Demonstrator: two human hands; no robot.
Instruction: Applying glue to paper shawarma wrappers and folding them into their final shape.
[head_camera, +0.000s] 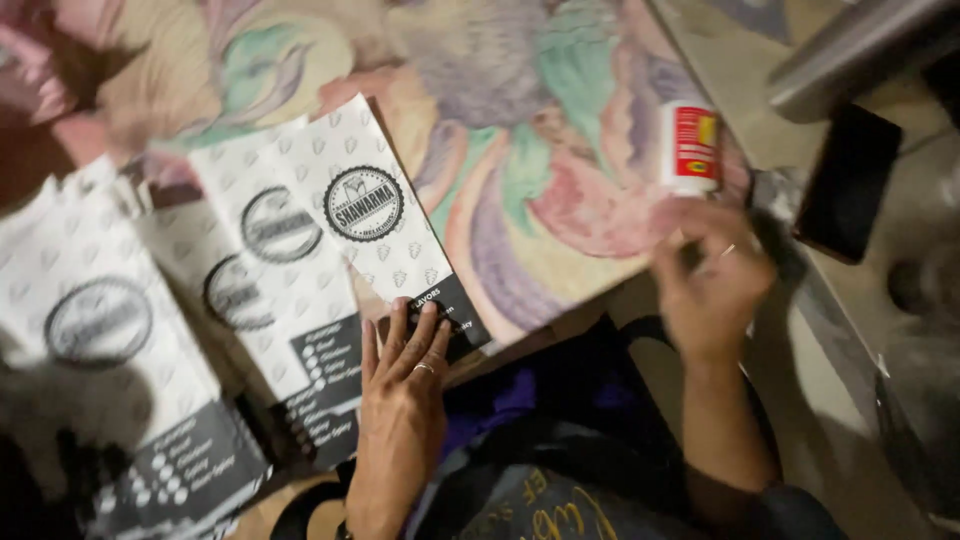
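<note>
Several white paper bags with round black emblems and black bottom strips lie overlapped on a flowered cloth; the top one (375, 225) is nearest the middle. My left hand (403, 385) rests flat, fingers apart, on the bottom edge of that bag. My right hand (712, 285) is blurred, raised just below a small white and red tube (690, 148) standing on the cloth. Its fingers look spread and hold nothing I can make out.
A flowered cloth (520, 130) covers the surface. A dark phone (846, 183) lies at the right, with a grey metal cylinder (850, 50) above it. More bags (100, 320) fan out to the left. Dark clothing shows at the bottom.
</note>
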